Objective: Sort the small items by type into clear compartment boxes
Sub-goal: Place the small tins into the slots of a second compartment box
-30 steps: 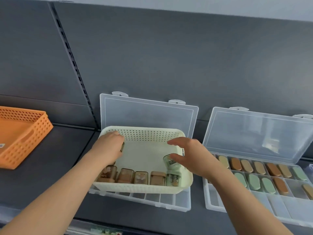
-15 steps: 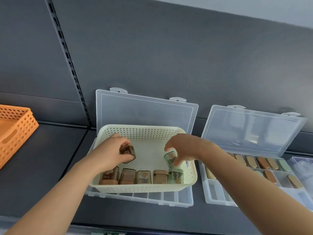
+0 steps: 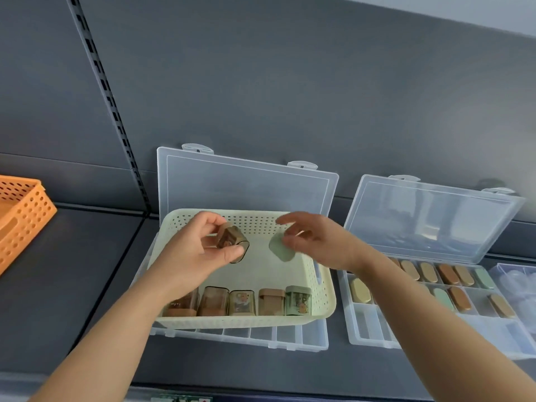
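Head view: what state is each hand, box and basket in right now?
Left hand, grips brown case.
Right hand, holds green case.
Left clear box, lid open, under cream basket.
Right clear box, lid open, partly filled.
Cream basket, five cases lined inside.

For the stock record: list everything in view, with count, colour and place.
cream basket: one, cream, centre
centre clear box: one, clear, under the cream basket
right clear box: one, clear, beside the basket
third clear box: one, clear, far right edge, partly seen
oval pieces: at least nine, tan, brown, green, in right box
small cases: five, brown, tan, green, along basket's near wall
orange basket: one, orange, far left
left hand: grip on brown case, above cream basket
right hand: grip on pale green piece, above cream basket
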